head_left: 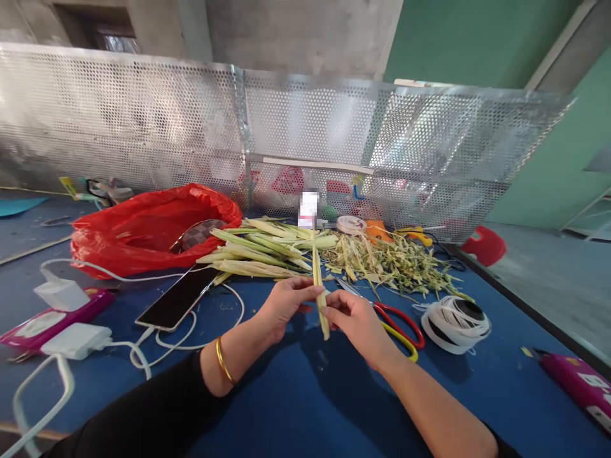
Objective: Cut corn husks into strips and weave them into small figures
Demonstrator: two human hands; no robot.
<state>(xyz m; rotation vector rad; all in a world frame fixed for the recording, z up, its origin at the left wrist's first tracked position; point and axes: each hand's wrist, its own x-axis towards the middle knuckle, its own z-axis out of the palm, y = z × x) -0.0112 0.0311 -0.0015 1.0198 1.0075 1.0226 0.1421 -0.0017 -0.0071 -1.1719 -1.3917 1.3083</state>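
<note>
A narrow, pale green-yellow strip that looks like corn husk (317,270) stands nearly upright before me, its lower end above the blue table. Thumb and fingers of my left hand (286,306) pinch it from the left. Slightly lower, my right hand (353,319) pinches it from the right, so both hands are closed on it. Behind them lies a heap of long husk leaves (260,251). To its right spreads a pile of shredded, drier scraps (401,262). Scissors (421,336) with red and yellow handles rest beside my right hand, partly hidden by it.
A red plastic bag (119,222) gapes at the back left. A phone (176,300) with white cables lies near my left forearm. A spool of white cord (456,327) sits at right. Magenta power strips (573,378) flank the table. A perforated metal screen (305,114) closes the back.
</note>
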